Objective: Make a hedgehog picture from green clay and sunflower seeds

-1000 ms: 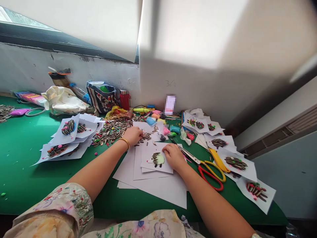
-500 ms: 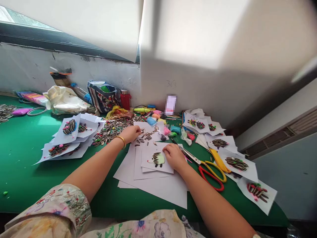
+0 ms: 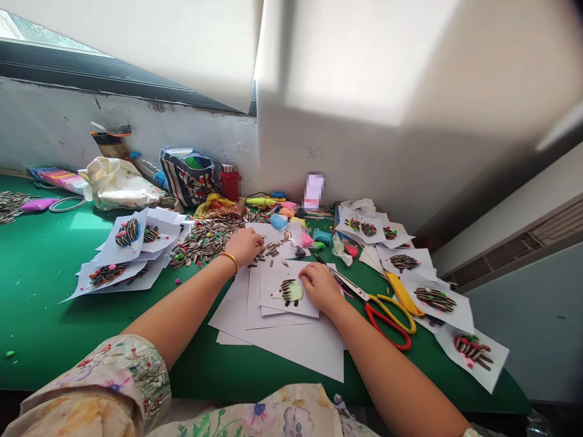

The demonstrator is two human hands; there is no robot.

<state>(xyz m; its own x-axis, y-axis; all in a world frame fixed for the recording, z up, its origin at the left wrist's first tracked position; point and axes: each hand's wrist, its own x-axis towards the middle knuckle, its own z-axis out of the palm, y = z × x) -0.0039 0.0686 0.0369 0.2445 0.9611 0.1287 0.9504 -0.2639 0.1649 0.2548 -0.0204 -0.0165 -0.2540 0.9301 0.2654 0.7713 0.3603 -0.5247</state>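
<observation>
My left hand, with a gold bangle at the wrist, is closed over loose sunflower seeds on white paper; whatever its fingertips pinch is too small to make out. My right hand has its fingers curled at the right edge of a small white card. On that card is a hedgehog figure with a pale green body, dark seed spines and a small red nose. Larger white sheets lie under the card. A big seed pile is left of my left hand.
Scissors with red and yellow handles and a yellow cutter lie right of my right hand. Seed-decorated cards are at right, more at left. Clay packets, a red bottle and bags stand behind.
My left hand has shifted slightly to the right and nearer to me over the loose seeds. My right hand and the hedgehog card have stayed in place.
</observation>
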